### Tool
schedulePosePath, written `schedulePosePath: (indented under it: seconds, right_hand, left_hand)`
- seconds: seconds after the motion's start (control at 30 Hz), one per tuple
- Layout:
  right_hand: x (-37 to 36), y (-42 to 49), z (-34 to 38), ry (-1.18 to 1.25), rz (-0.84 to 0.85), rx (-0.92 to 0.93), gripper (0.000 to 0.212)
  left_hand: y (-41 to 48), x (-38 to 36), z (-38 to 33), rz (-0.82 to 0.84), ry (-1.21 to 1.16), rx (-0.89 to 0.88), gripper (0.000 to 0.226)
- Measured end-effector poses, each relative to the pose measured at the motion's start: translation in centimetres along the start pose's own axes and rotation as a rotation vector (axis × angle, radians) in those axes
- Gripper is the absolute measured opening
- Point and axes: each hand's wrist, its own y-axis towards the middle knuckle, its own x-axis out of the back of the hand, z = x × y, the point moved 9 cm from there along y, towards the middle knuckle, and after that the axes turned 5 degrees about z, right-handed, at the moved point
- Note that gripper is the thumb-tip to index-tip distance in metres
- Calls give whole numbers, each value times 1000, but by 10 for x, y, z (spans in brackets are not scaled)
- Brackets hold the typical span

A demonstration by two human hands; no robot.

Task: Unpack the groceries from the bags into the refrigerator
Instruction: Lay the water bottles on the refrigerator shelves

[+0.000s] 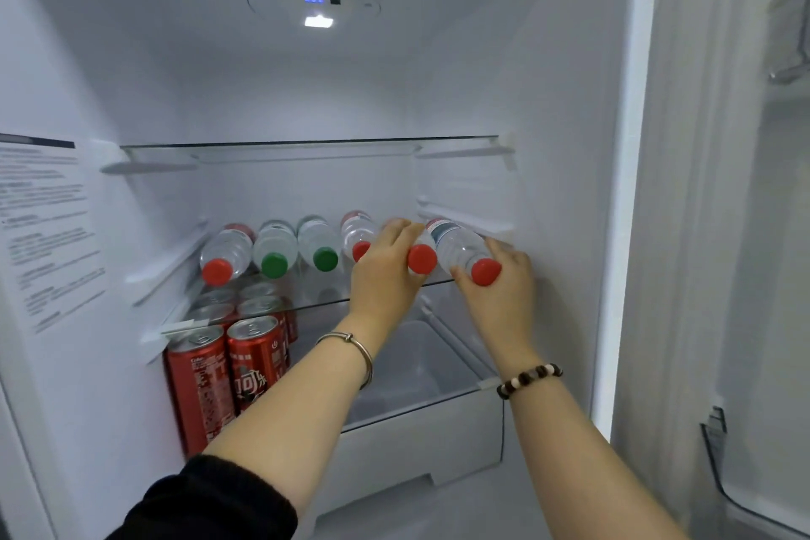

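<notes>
Several clear water bottles lie on their sides on the middle glass shelf (324, 303) of the open refrigerator, caps toward me. From the left: a red-capped bottle (225, 252), two green-capped bottles (275, 248) (318, 241), and another red-capped bottle (357, 232). My left hand (385, 272) curls round a red-capped bottle (421, 259), mostly hidden by the hand. My right hand (504, 289) holds the rightmost red-capped bottle (458, 246) from below and the right side, near the fridge's right wall.
Several red soda cans (201, 381) stand under the shelf at the left. A clear drawer (416, 368) sits below to their right. An upper glass shelf (307, 143) holds nothing. The open door (745, 232) with a bin (719, 452) stands at the right.
</notes>
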Motion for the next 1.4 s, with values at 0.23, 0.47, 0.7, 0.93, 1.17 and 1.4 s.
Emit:
schedulePosePath:
  seconds: [0.23, 0.47, 0.7, 0.93, 1.17, 1.4]
  right_hand:
    - [-3, 14, -1, -25, 19, 19, 20]
    - [-15, 10, -13, 232, 34, -29, 20]
    - [-20, 14, -17, 211, 59, -37, 20]
    - [-41, 32, -21, -21, 139, -38, 38]
    - [-67, 59, -17, -216, 231, -59, 26]
    - [-91, 84, -24, -422, 355, -130, 33]
  left_hand:
    - [14, -33, 26, 283, 13, 32, 58]
    - [4, -31, 23, 536, -154, 134, 78]
    - [11, -34, 26, 472, 102, 35, 62]
    - [23, -40, 47, 508, 323, 111, 63]
    - [29, -47, 69, 524, 426, 254, 64]
    - [31, -48, 74, 490, 301, 241, 57]
